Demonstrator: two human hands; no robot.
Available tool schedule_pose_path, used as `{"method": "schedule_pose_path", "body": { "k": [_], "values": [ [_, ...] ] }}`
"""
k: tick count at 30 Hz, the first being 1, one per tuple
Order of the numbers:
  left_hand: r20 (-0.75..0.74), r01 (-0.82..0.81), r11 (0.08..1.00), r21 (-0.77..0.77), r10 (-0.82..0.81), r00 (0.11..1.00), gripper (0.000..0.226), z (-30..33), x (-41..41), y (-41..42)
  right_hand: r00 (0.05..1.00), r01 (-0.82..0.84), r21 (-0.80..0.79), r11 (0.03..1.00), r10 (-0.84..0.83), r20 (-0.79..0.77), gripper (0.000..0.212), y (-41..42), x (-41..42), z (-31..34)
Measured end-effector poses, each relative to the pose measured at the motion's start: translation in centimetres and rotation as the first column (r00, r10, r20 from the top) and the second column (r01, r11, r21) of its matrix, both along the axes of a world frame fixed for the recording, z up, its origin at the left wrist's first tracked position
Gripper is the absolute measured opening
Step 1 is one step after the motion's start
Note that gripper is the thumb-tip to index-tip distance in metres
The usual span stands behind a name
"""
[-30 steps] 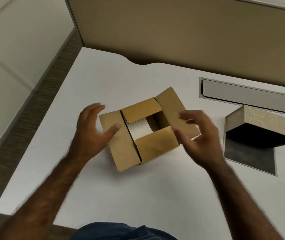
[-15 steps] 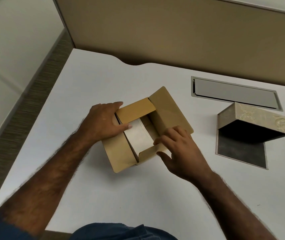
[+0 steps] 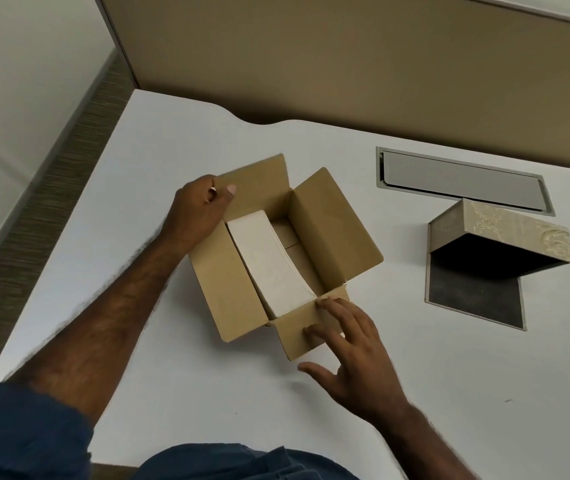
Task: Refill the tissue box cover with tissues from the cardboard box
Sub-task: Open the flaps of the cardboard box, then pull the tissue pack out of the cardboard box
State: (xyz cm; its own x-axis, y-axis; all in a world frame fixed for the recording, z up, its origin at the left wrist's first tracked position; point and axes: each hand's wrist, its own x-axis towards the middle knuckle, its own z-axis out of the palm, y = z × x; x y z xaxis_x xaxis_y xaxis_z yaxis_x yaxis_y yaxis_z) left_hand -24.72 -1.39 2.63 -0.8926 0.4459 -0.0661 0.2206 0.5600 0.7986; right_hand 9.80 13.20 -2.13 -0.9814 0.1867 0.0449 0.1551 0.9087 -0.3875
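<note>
A brown cardboard box (image 3: 335,233) lies in the middle of the white desk with all its flaps folded outward. A white stack of tissues (image 3: 269,261) fills the left half of its inside; the right half shows bare cardboard. My left hand (image 3: 200,211) pinches the far flap at the box's back left corner. My right hand (image 3: 349,355) rests with spread fingers on the near flap, pressing it down. The beige patterned tissue box cover (image 3: 505,237) stands tilted open at the right, over its dark grey base panel (image 3: 474,299).
A grey cable hatch (image 3: 460,180) is set into the white desk (image 3: 207,393) behind the cover. A tan partition (image 3: 345,64) runs along the desk's far edge. The desk's left edge drops to a striped floor strip (image 3: 51,188).
The box's short flaps, half closed before, are now folded outward, showing the tissue stack. My left hand moved to the far flap and my right hand to the near flap.
</note>
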Motion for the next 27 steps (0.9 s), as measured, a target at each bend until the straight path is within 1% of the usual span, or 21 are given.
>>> {"method": "schedule_pose_path", "body": {
  "k": [2, 4, 6, 7, 8, 9, 11, 13, 15, 17, 19, 21, 22, 23, 25, 27],
  "values": [
    [0.098, -0.083, 0.996, -0.021, 0.085, 0.992, 0.037, -0.8, -1.0, 0.8, 1.0, 0.014, -0.004, 1.0, -0.014, -0.019, 0.054, 0.0, -0.1, -0.5],
    [0.179, -0.117, 0.989, -0.09, 0.132, 0.975, 0.05, -1.4, -1.4, 1.3, 0.999, 0.018, 0.011, 1.0, -0.017, -0.035, 0.055, 0.1, -0.3, -0.9],
    [0.211, -0.108, 0.983, -0.15, 0.139, 0.968, 0.061, -2.0, -1.4, 1.6, 0.999, 0.015, 0.02, 1.0, -0.015, -0.038, 0.057, 0.1, -0.5, -0.8],
    [0.198, -0.099, 0.982, -0.163, 0.131, 0.971, 0.06, -2.1, -1.3, 1.6, 0.999, 0.014, 0.014, 1.0, -0.014, -0.035, 0.057, 0.0, -0.6, -0.5],
    [0.16, -0.094, 0.981, -0.172, 0.122, 0.98, 0.056, -2.1, -1.1, 1.5, 0.999, 0.017, -0.004, 1.0, -0.017, -0.031, 0.058, 0.0, -0.7, -0.1],
    [0.089, -0.094, 0.98, -0.176, 0.111, 0.99, 0.05, -2.0, -0.8, 1.2, 0.999, 0.024, -0.037, 0.999, -0.025, -0.033, 0.059, 0.1, -0.8, 0.6],
    [-0.129, -0.111, 0.979, -0.174, 0.089, 0.988, 0.042, -1.4, 0.1, 0.6, 0.995, 0.07, -0.16, 0.985, -0.081, -0.064, 0.058, 0.3, -1.5, 2.2],
    [-0.316, -0.126, 0.982, -0.144, 0.075, 0.946, 0.038, -0.8, 1.3, -0.2, 0.976, 0.15, -0.303, 0.941, -0.189, -0.105, 0.052, 0.6, -2.7, 4.1],
    [-0.382, -0.101, 0.988, -0.116, 0.049, 0.923, 0.035, -0.4, 2.8, -1.0, 0.948, 0.24, -0.425, 0.873, -0.305, -0.092, 0.051, 0.8, -4.4, 5.9],
    [-0.41, -0.045, 0.993, -0.105, -0.002, 0.912, 0.034, -0.5, 4.4, -2.0, 0.929, 0.326, -0.554, 0.766, -0.369, 0.037, 0.064, 1.1, -6.7, 7.2],
    [-0.438, 0.017, 0.995, -0.102, -0.06, 0.897, 0.032, -0.9, 6.0, -3.1, 0.92, 0.384, -0.632, 0.673, -0.336, 0.201, 0.081, 1.7, -9.4, 7.8],
    [-0.45, 0.087, 0.99, -0.112, -0.129, 0.884, 0.033, -1.5, 7.6, -4.0, 0.902, 0.429, -0.641, 0.636, -0.262, 0.344, 0.088, 2.1, -12.2, 7.5],
    [-0.45, 0.121, 0.985, -0.127, -0.166, 0.877, 0.034, -1.8, 8.3, -4.3, 0.885, 0.452, -0.628, 0.634, -0.229, 0.406, 0.087, 2.2, -13.6, 7.2],
    [-0.447, 0.145, 0.978, -0.148, -0.197, 0.873, 0.036, -2.1, 8.9, -4.5, 0.866, 0.471, -0.614, 0.633, -0.203, 0.456, 0.08, 2.3, -15.0, 6.8],
    [-0.429, 0.156, 0.972, -0.174, -0.218, 0.877, 0.038, -2.7, 9.8, -4.7, 0.824, 0.5, -0.565, 0.657, -0.159, 0.543, 0.052, 2.6, -17.0, 5.4],
    [-0.411, 0.141, 0.974, -0.175, -0.203, 0.889, 0.036, -3.0, 10.3, -4.7, 0.783, 0.519, -0.51, 0.686, -0.142, 0.605, 0.054, 2.6, -18.5, 3.8]
  ]
}}
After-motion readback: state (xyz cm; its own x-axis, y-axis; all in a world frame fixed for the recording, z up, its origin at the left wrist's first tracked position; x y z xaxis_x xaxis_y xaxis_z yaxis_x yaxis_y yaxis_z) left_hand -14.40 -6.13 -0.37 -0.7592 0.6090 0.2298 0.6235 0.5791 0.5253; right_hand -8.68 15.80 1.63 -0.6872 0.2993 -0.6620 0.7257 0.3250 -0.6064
